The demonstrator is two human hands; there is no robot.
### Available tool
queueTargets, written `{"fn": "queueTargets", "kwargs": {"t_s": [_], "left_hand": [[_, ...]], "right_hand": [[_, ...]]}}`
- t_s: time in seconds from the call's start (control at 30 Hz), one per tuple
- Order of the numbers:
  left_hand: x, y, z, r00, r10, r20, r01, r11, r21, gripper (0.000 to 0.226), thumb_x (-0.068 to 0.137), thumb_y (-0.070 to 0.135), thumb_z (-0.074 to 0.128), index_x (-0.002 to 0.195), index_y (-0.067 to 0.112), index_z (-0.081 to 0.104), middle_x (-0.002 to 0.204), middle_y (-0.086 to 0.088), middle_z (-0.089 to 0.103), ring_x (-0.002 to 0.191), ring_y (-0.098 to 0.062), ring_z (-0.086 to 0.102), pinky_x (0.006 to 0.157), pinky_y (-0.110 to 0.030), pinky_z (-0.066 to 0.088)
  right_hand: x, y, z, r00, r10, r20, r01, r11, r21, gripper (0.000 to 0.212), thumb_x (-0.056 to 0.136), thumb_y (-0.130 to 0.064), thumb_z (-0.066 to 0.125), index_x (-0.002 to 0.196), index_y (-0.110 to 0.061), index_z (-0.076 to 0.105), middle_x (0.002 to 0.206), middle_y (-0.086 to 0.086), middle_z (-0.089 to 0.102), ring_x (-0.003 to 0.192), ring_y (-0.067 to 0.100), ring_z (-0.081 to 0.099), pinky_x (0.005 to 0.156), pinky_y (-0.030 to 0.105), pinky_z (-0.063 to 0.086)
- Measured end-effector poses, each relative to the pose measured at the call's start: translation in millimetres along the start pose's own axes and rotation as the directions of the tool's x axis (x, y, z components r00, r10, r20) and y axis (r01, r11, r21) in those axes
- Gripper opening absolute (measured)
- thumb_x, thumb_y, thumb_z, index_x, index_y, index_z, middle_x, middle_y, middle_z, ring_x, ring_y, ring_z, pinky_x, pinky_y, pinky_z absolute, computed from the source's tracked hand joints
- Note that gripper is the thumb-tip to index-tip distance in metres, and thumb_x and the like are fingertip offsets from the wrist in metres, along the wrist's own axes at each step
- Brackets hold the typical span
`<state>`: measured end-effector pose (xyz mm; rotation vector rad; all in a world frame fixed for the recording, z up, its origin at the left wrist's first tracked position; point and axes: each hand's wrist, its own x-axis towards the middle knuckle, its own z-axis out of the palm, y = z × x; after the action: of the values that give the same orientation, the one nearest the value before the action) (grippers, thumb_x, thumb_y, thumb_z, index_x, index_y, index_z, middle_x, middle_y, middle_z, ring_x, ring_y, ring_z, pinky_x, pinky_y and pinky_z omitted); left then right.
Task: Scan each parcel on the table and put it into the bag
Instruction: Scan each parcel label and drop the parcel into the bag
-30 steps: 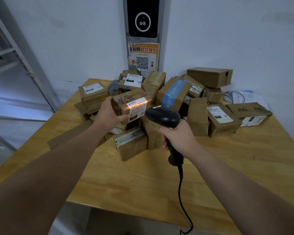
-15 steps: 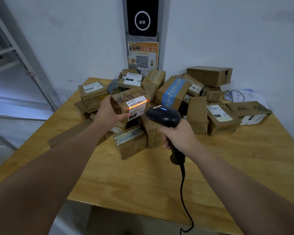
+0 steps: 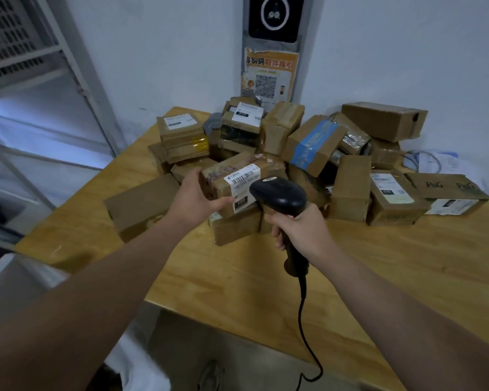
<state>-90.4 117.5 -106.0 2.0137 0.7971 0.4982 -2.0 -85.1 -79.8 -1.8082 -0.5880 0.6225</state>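
My left hand [image 3: 194,199] grips a small brown cardboard parcel [image 3: 223,179] with a white barcode label, held above the pile. My right hand [image 3: 299,230] grips the handle of a black corded barcode scanner [image 3: 280,196], whose head points at the label from close by. No red scan line shows on the label. Behind lies a pile of several taped cardboard parcels [image 3: 314,145] on the wooden table [image 3: 393,272]. A white bag [image 3: 17,280] shows at the lower left, beside the table's edge.
A flat brown box [image 3: 139,204] lies at the table's left. A long P&G box [image 3: 446,190] and papers sit at the far right. The scanner cable [image 3: 305,328] hangs over the front edge. A metal shelf frame [image 3: 76,80] stands at left, and a wall poster [image 3: 268,77] behind.
The red scan line on the label has gone out. The view has swung to the left and down, bringing the white bag into sight. Both hands keep their hold.
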Motion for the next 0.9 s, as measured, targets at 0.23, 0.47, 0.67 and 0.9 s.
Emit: {"fn": "queueTargets", "kwargs": {"t_s": [0.23,0.47,0.67,0.9], "left_hand": [[-65.4,-49.3,-34.9,0.985,-0.152,-0.086,0.140,0.980,-0.140,0.082,0.072,0.029,0.084,0.137,0.010,0.038,0.114,0.007,0.052,0.105,-0.008,0.052,0.085,-0.020,0.040],[-135.9,-138.9,-108.1,0.953,-0.299,-0.050,0.271,0.914,-0.302,0.068,0.074,0.032,0.082,0.128,0.014,0.044,0.112,0.002,0.060,0.110,-0.018,0.058,0.096,-0.038,0.049],[-227.2,-238.8,-156.8,0.924,-0.375,-0.081,0.339,0.896,-0.286,0.028,0.094,0.028,0.060,0.116,0.016,0.049,0.112,-0.004,0.062,0.105,-0.021,0.061,0.087,-0.033,0.050],[-297.2,-346.0,-156.8,0.772,-0.628,-0.095,0.627,0.778,-0.050,0.053,0.074,0.070,0.061,0.103,0.027,0.048,0.101,-0.002,0.063,0.089,-0.024,0.065,0.081,-0.047,0.056]], "right_hand": [[-23.5,17.4,61.7,0.996,0.023,0.090,-0.025,0.999,0.023,0.020,0.085,-0.010,0.071,0.066,-0.007,0.065,0.050,-0.001,0.059,0.047,0.012,0.057,0.055,0.027,0.051],[-69.4,52.9,159.4,0.992,0.053,0.111,-0.069,0.987,0.142,0.020,0.082,-0.003,0.074,0.089,-0.016,0.061,0.052,-0.023,0.056,0.054,-0.007,0.054,0.057,0.011,0.044],[-126.0,94.5,259.4,0.982,0.175,0.078,-0.174,0.985,-0.014,0.014,0.083,-0.008,0.074,0.082,-0.018,0.065,0.064,-0.007,0.060,0.062,-0.002,0.058,0.054,0.012,0.041],[-136.2,127.9,325.4,0.939,0.252,0.234,-0.220,0.963,-0.154,0.042,0.076,-0.002,0.080,0.111,-0.015,0.059,0.106,0.001,0.058,0.097,0.009,0.059,0.077,0.013,0.045]]}}
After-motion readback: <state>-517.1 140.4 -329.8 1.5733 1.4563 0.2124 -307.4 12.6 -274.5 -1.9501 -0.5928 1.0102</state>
